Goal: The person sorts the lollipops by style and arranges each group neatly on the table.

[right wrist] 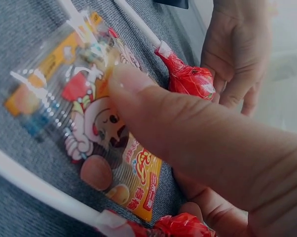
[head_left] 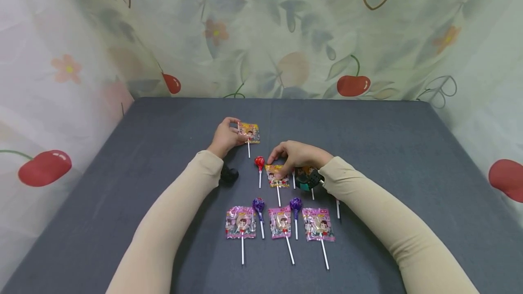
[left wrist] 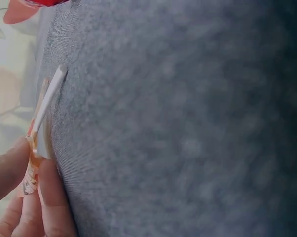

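While hands (head_left: pixel 226 137) grip packets (head_left: pixel 253 130), only the head view shows purple lollipops (head_left: pixel 296 205).

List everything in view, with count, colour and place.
Pink packets: 3, pink, near row
Purple lollipops: 2, purple, between the pink packets
Orange packets: 3, orange, farther back, the rightmost partly hidden
Red lollipops: 2, red, either side of the middle orange packet
Stick: 1, white, right, upper end hidden
Table: 1, dark grey, underneath
Curtain: pale, patterned, around the table
Wrist cameras: 2, black, one per wrist
Sleeves: 2, cream, both arms
Left hand: 1, bare, pinching the leftmost orange packet
Right hand: 1, bare, at the middle one
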Tool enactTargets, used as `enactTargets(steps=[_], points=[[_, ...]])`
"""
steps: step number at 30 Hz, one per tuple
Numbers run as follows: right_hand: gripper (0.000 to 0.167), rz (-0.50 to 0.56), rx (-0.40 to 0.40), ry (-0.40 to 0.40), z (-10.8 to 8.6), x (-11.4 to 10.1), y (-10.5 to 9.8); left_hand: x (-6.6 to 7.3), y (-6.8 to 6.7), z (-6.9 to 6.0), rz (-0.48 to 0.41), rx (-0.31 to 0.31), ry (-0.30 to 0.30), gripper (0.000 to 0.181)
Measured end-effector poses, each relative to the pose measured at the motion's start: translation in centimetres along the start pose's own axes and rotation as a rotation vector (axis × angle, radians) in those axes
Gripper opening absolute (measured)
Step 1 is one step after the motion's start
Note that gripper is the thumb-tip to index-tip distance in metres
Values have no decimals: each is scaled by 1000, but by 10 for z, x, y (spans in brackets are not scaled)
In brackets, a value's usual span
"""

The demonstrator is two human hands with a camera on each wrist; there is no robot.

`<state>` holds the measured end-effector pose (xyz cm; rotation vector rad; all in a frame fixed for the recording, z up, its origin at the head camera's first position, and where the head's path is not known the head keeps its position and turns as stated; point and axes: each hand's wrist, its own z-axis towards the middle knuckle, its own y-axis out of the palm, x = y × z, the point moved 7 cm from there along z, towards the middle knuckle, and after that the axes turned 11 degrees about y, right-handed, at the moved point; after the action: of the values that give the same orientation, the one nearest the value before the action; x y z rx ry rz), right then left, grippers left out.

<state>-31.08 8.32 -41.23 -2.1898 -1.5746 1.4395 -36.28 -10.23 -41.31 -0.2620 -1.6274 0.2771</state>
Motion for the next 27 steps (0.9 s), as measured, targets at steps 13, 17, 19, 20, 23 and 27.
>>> enactTargets(steps=[13, 17, 19, 20, 23, 27], points=[[37, 15, -9, 21, 1, 2, -2, 6, -3, 1, 163, -74, 13, 72], [38, 11, -8, 19, 1, 2, -1, 7, -3, 0, 204, -83, 3, 65], [38, 8, -9, 11, 1, 2, -1, 8, -4, 0, 233, -80, 7, 63], [38, 9, -9, 9, 1, 2, 0, 8, -4, 0, 247, -77, 9, 61], [38, 11, -15, 5, 1, 2, 0, 9, -4, -1, 299, -69, 26, 57], [37, 18, -22, 8, 1, 2, -1, 10, -4, -1, 328, -66, 34, 54]])
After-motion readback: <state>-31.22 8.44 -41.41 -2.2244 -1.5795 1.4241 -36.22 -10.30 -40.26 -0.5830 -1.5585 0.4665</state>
